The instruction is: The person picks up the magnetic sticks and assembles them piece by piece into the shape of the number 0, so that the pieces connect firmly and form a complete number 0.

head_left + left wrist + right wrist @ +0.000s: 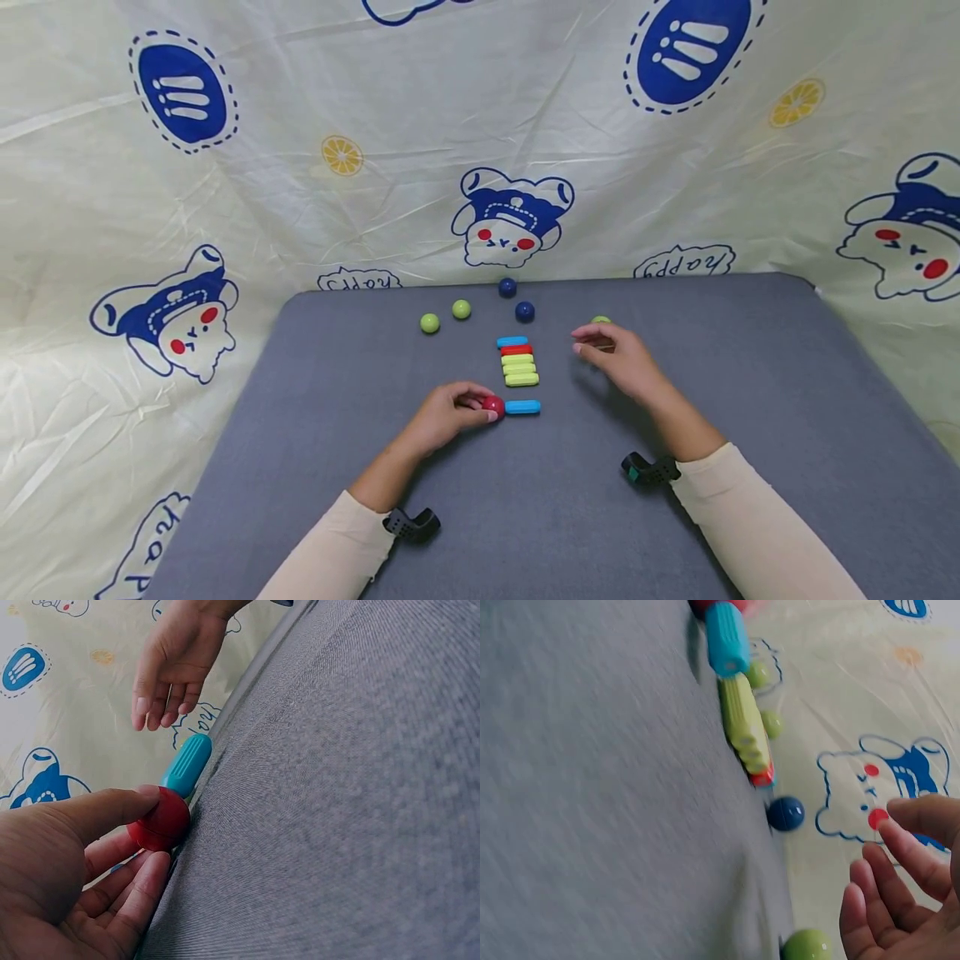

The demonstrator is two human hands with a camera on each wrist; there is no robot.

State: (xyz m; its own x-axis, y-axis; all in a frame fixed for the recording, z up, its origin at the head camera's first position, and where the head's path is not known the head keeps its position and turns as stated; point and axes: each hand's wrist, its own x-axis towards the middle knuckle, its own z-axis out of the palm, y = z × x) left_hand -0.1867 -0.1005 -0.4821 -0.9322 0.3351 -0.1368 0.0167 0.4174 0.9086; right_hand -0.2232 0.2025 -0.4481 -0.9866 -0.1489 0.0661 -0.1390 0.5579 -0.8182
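The left fingers (144, 896) pinch the red ball (493, 407) at the blue stick's (522, 407) end on the desk (540, 508); a loose grip could let it roll. The right fingers (915, 859), relaxed and empty, could nudge the nearby green ball (808, 946).

The left hand (64, 855) pinches the red ball (163, 823), blue stick (187, 765) right up against it; the right hand (180, 656) hangs beyond!

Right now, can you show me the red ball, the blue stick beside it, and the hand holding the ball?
Red ball (165, 823), left wrist view, on its visible middle.
Blue stick (523, 407), head view, on the middle of its top.
Left hand (446, 417), head view, on the middle of the hand.
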